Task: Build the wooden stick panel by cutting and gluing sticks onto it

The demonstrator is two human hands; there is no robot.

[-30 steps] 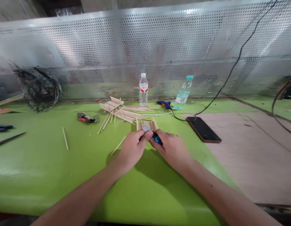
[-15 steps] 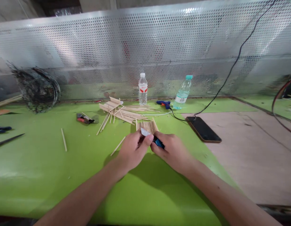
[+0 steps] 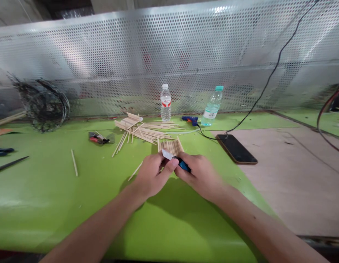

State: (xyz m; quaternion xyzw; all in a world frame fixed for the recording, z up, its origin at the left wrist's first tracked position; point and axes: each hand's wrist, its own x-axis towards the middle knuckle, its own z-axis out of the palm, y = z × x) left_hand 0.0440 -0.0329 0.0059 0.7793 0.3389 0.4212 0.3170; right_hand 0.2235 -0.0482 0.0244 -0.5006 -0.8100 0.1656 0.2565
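Note:
My right hand (image 3: 199,173) is closed round the blue handle of a utility knife (image 3: 185,166). The knife's pale blade (image 3: 167,154) points left, across the fingers of my left hand. My left hand (image 3: 154,171) is closed at the near left end of a small panel of wooden sticks (image 3: 170,147), its thumb close to the base of the blade. Thin sticks lie side by side in this panel between two longer side sticks. Both hands hide its near end and part of the knife.
Loose wooden sticks (image 3: 150,131) lie piled behind the hands, near a blue glue gun (image 3: 189,119) and two water bottles (image 3: 165,106). Red-handled pliers (image 3: 96,138) and a single stick (image 3: 74,162) are at left. A phone (image 3: 236,149) with a cable lies right. Perforated metal sheet (image 3: 117,65) stands behind.
The knife blade has tilted slightly and shifted a little left over my left hand. Both hands stay almost in place, and the view has shifted very slightly.

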